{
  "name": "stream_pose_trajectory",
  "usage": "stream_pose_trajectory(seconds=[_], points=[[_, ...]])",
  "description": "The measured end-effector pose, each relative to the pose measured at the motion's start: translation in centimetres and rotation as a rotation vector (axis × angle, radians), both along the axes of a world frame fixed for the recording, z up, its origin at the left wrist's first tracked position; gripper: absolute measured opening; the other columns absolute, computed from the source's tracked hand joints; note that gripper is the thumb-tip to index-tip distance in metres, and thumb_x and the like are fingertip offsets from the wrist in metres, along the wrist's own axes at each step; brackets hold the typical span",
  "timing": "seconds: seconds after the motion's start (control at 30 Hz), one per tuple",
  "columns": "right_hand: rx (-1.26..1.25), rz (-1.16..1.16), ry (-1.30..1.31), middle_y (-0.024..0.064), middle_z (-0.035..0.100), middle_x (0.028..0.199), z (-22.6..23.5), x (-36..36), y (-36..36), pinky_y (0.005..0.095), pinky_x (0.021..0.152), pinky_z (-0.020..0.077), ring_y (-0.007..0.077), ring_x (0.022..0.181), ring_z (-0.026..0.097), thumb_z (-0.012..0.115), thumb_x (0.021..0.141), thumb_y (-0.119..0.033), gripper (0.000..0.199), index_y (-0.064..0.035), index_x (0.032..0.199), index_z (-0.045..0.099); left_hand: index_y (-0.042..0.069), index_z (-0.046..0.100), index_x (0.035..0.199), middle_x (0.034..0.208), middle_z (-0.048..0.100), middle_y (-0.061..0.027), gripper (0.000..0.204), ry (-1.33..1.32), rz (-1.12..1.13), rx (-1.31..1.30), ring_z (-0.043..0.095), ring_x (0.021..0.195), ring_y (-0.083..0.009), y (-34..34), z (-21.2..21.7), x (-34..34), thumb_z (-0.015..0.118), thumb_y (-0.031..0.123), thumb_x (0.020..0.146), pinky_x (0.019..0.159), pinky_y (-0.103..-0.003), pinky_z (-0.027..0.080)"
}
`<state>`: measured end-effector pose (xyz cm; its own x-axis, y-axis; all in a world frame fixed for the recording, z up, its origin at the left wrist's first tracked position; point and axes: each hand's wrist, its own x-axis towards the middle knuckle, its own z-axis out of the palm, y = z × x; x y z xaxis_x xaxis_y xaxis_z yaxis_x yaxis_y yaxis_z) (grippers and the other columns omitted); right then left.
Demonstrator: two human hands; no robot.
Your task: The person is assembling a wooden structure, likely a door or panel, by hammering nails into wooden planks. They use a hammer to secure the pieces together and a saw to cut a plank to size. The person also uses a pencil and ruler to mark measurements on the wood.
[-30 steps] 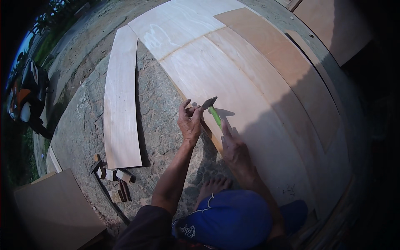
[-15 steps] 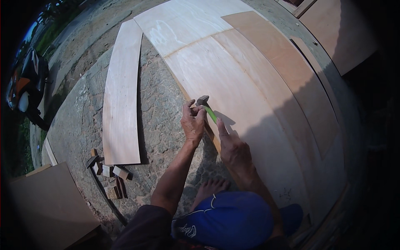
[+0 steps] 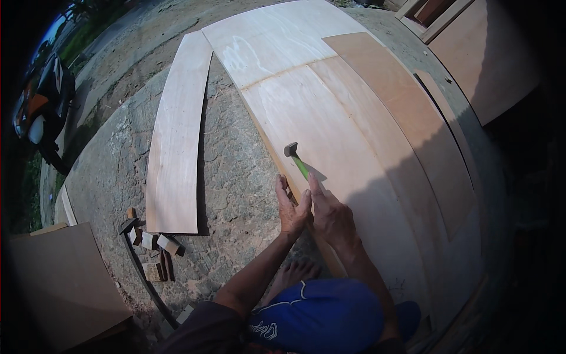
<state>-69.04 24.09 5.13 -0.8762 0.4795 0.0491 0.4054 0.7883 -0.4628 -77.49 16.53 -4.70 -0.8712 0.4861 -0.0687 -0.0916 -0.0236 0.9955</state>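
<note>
Head view: right hand (image 3: 334,218) grips the hammer (image 3: 300,166), its lower handle hidden, long axis slanting up-left to the head. Left hand (image 3: 293,211), thumb parted from fingers: cannot tell what it holds.

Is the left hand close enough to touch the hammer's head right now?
Probably yes: the left hand is beside the right hand, which holds the hammer above the big board, and nothing seems to block the way to the head.

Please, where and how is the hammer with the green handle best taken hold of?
Probably by the green handle, from the near side, as the right hand does: the handle is slender, with the metal head at its far end.
</note>
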Motion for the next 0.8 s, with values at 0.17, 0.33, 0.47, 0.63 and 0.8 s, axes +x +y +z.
stream_pose_trajectory(seconds=[0.17,0.33,0.47,0.63,0.8], points=[[0.035,0.043,0.314,0.0237,0.065,0.087,-1.9,1.8,-0.2,0.0481,0.065,0.0562,0.0418,0.074,0.068,0.055,0.097,-0.01,0.063,-0.0116,0.156,0.034,-0.006,0.006,0.156,0.157,0.027,-0.0285,0.092,0.011,-0.013,0.006,0.039,0.142,-0.0374,0.1,-0.5,1.0,0.068,0.016,0.092,0.115,-0.043,0.038],[-0.073,0.01,0.165,0.0254,0.067,0.091,1.1,0.1,-1.0,0.051,0.068,0.0554,0.0442,0.078,0.068,0.054,0.096,-0.007,0.064,-0.0119,0.156,0.032,-0.007,0.007,0.155,0.154,0.03,-0.0274,0.088,0.023,-0.007,-0.029,0.041,0.14,-0.0345,-0.9,0.2,0.0,0.066,0.014,0.093,0.113,-0.043,0.039],[-0.072,-0.022,0.096,0.0258,0.068,0.091,-3.0,0.6,-0.6,0.0565,0.069,0.0534,0.0444,0.082,0.07,0.051,0.097,-0.012,0.064,-0.0158,0.157,0.03,-0.006,0.01,0.155,0.154,0.031,-0.0274,0.088,-0.025,0.005,0.041,0.04,0.14,-0.0348,0.0,0.0,-0.2,0.068,0.016,0.092,0.114,-0.043,0.038],[-0.288,-0.203,-0.064,0.0269,0.068,0.092,1.2,2.9,0.6,0.0515,0.07,0.0538,0.0449,0.079,0.068,0.053,0.099,-0.015,0.063,-0.0162,0.158,0.03,-0.006,0.021,0.153,0.155,0.033,-0.0261,0.089,0.419,-0.004,-0.253,0.034,0.143,-0.0387,0.2,-0.3,-0.2,0.075,0.021,0.088,0.115,-0.048,0.032],[-0.343,-0.454,0.131,0.0266,0.069,0.094,5.4,14.2,2.0,0.0382,0.073,0.0547,0.0326,0.079,0.072,0.055,0.101,-0.011,0.059,-0.017,0.156,0.036,0.004,0.059,0.123,0.114,0.064,-0.0162,0.039,0.579,-0.553,-0.17,0.061,0.105,-0.0329,2.1,3.5,4.0,0.068,0.002,0.086,0.092,-0.046,0.048]])
